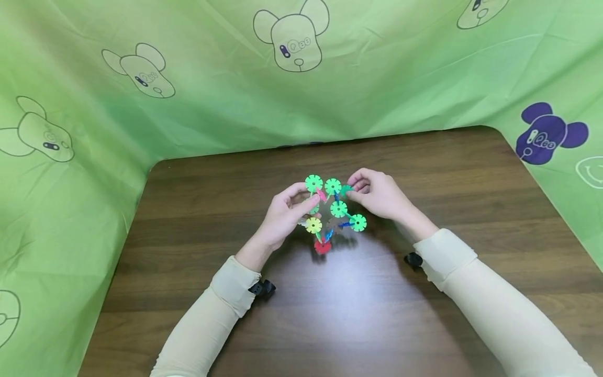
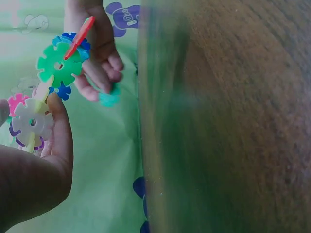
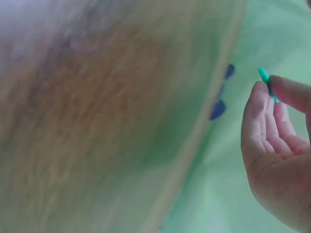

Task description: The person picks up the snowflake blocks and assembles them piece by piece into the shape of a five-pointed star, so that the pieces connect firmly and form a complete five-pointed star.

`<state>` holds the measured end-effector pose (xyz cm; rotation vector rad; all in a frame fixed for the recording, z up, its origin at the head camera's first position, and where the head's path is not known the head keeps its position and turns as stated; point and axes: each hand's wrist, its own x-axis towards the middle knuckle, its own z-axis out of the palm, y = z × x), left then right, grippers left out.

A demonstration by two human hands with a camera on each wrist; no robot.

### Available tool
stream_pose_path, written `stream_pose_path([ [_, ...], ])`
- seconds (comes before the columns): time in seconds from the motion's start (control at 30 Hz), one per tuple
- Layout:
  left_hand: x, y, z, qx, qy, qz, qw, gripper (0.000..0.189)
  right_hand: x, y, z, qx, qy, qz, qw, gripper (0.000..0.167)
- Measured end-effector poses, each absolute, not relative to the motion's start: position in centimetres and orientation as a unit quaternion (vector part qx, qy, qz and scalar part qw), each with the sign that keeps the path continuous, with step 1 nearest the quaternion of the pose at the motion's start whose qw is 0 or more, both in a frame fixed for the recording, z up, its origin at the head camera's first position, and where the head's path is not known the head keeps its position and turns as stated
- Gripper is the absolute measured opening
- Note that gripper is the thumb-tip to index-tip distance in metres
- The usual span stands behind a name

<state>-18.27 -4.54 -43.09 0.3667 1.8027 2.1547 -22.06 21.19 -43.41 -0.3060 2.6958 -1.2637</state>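
Note:
My left hand [image 1: 282, 214] holds up a structure of interlocked notched plastic discs [image 1: 338, 209], in green, yellow, red, blue, pink and white. Its thumb lies over the structure's left side near a pink disc [image 1: 321, 195]. In the left wrist view a white disc [image 2: 33, 122] sits by the fingers, with a green disc [image 2: 59, 65] beyond it. Between thumb and fingertips my right hand [image 1: 379, 193] pinches a single teal-green disc [image 3: 268, 84], close to the structure's upper right; whether the two touch I cannot tell.
Below the hands is a brown wood-grain table [image 1: 358, 324]. A green cloth [image 1: 226, 104] printed with cartoon bear heads rises behind it and along the sides. Each sleeve cuff carries a small black device [image 1: 264, 289].

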Motion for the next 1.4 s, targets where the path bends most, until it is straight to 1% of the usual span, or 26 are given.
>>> stream_pose_path([
  [0.17,-18.2,-4.3,-42.7,0.124,0.636,0.749,0.142,0.023,-20.1,21.6,-41.4,-0.085,0.869,-0.487,0.023,0.026],
  [0.3,-18.2,-4.0,-42.5,0.122,0.64,0.747,0.13,0.022,-18.5,21.5,-40.0,-0.079,0.84,-0.536,0.002,0.025],
  [0.43,-18.3,-3.7,-42.4,0.122,0.644,0.746,0.121,0.024,-17.4,21.1,-39.1,-0.084,0.827,-0.555,0.003,0.023],
  [0.7,-18.2,-2.6,-42.2,0.131,0.63,0.759,0.102,0.029,-16.2,19.8,-38.4,-0.094,0.822,-0.561,0.034,0.026],
  [0.97,-18.2,-1.8,-42.2,0.142,0.622,0.766,0.075,0.024,-16.1,19.5,-38.1,-0.091,0.822,-0.561,0.037,0.026],
  [1.17,-18.1,-1.7,-42.0,0.133,0.623,0.766,0.082,0.024,-16.2,19.5,-38.2,-0.1,0.824,-0.557,0.04,0.025],
  [1.4,-18.1,-1.9,-42.0,0.142,0.621,0.766,0.085,0.025,-16.0,19.4,-38.3,-0.107,0.822,-0.558,0.029,0.023],
])
